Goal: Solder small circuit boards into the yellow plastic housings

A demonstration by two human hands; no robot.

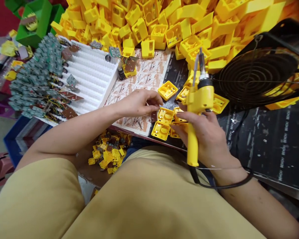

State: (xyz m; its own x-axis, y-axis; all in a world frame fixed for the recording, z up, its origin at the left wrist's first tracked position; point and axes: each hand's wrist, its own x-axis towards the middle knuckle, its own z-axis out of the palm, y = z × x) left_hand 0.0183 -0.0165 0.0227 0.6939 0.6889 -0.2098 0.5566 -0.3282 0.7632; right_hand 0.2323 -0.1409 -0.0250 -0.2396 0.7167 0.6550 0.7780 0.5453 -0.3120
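Note:
My right hand (pixel 209 136) grips a yellow soldering gun (pixel 200 96) with its metal tip pointing up and a black cord trailing from the handle's lower end. Its thumb and fingers also reach toward the small yellow plastic casings. My left hand (pixel 142 103) is closed, thumb and fingers bent together beside an open yellow casing (pixel 165 115). Whatever is between those fingertips is too small to make out; a small brown board (pixel 153 116) shows just under them. Another casing (pixel 160 130) lies at the table's front edge, and one more (pixel 167 90) sits behind.
A heap of yellow casings (pixel 139 30) covers the back. On the left, a white ridged foam tray (pixel 94 73) bears many wired grey-green parts (pixel 37 76). A black fan (pixel 256 73) stands at right. Below the table edge, a box holds finished-looking yellow pieces (pixel 111 152).

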